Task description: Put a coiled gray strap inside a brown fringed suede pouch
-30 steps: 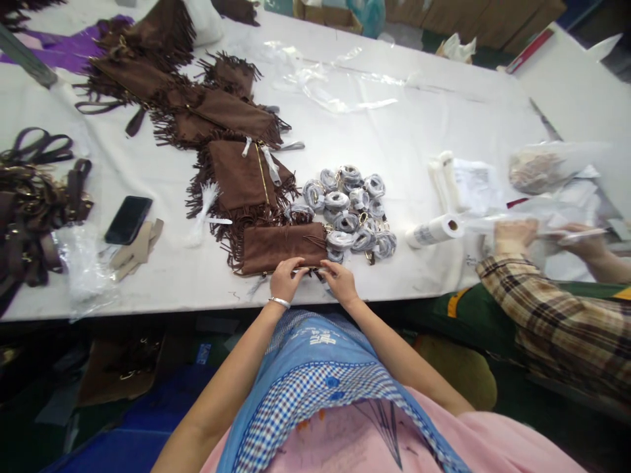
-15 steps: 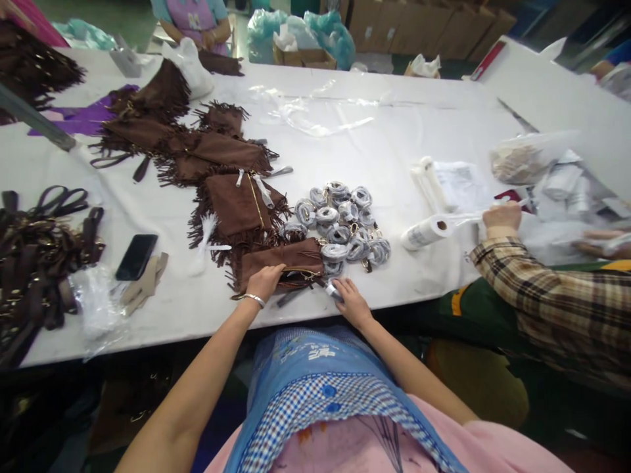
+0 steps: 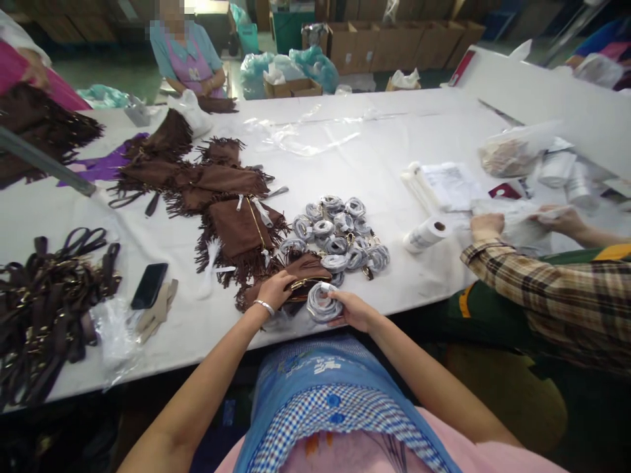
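Observation:
My left hand [image 3: 276, 291] is closed on the upper edge of a brown fringed bag [image 3: 308, 265], beside its gold zipper, which gapes toward me. Between the thumb and fingers of my right hand [image 3: 352, 310] is a coiled strap [image 3: 323, 303] in pale grey wrapping, held upright just in front of the bag's opening. Behind it lies a cluster of similar wrapped strap coils [image 3: 336, 245], some with gold clasps showing. Another brown fringed bag [image 3: 239, 230] lies flat just beyond the one I hold.
More fringed bags reach back to the left. Brown straps [image 3: 54, 315], a black phone [image 3: 149, 286] and clear plastic [image 3: 116, 332] lie at the left. To the right are a white plastic roll [image 3: 424, 234] and a co-worker's plaid sleeve [image 3: 522, 263]. Another person stands across the table.
My right hand has lifted a wrapped strap coil off the table edge and brought it to the bag. The bag's mouth is now tipped up and wider. The camera view has tilted upward.

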The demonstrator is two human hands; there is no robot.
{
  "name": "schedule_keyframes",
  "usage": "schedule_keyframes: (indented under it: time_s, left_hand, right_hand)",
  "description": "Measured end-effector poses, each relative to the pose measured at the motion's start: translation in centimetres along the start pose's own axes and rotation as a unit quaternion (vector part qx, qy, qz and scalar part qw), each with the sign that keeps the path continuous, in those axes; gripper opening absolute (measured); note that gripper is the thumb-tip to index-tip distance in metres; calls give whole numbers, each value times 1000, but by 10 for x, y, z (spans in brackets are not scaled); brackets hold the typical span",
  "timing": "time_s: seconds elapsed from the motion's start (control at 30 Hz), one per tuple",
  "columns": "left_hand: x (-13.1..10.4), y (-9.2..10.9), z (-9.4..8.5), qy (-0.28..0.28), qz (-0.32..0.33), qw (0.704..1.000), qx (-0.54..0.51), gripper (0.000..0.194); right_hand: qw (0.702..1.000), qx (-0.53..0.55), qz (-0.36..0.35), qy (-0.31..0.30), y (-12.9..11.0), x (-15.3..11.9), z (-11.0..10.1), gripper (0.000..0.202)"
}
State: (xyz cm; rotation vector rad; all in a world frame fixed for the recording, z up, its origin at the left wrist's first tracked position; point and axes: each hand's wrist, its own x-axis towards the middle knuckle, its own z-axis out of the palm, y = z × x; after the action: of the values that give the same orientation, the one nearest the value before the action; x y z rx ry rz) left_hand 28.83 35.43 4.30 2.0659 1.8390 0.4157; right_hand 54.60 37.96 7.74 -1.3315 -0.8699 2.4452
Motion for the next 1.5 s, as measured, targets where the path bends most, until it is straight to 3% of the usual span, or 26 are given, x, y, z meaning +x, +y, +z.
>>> schedule_keyframes:
  time_s: [0.1, 0.2, 0.3, 0.43, 0.6, 0.8, 0.9, 1.0, 1.13, 1.27, 1.37, 1.43, 1.5]
  left_hand:
    - [-2, 2, -12, 46, -17, 999, -6, 31]
    - [-4, 5, -22, 93, -35, 995, -2, 32]
    - [-9, 17, -22, 87, 10, 996, -15, 35]
    - [-15, 39, -14, 105, 45, 989, -95, 40]
    - [-19, 52, -17, 161, 0, 970, -182, 37]
    - [-25, 59, -14, 149, -45, 971, -182, 37]
    - [-20, 73, -6, 164, -57, 960, -220, 36]
    - [-11, 79, -2, 181, -55, 948, -257, 35]
    - [-5, 66, -4, 213, -116, 926, -288, 27]
    - [-11, 50, -5, 198, -160, 916, -310, 41]
    - [-19, 45, -14, 196, -208, 881, -377, 41]
    - [-23, 43, -26, 191, -242, 833, -459, 43]
    - [-24, 41, -37, 175, -265, 787, -530, 47]
  right_hand:
    - [997, 62, 8, 40, 4, 17, 10, 20]
    - [996, 76, 21, 32, 2, 24, 12, 17]
    - [992, 122, 7, 37, -3, 31, 14, 14]
    - [973, 209, -63, 80, -2, 47, 31, 15]
    - [940, 281, -155, 115, -7, 62, 51, 12]
    - [920, 287, -226, 141, -19, 74, 55, 9]
    - [924, 259, -239, 145, -10, 81, 62, 11]
    - [955, 183, -213, 97, -1, 84, 64, 9]
    - [982, 57, -176, 24, 5, 79, 61, 17]
    - [979, -77, -188, 9, 3, 68, 55, 17]
    - [953, -168, -246, 46, -4, 49, 38, 9]
    - [897, -258, -334, 132, -10, 33, 23, 13]
    - [817, -340, -409, 224, -13, 18, 14, 20]
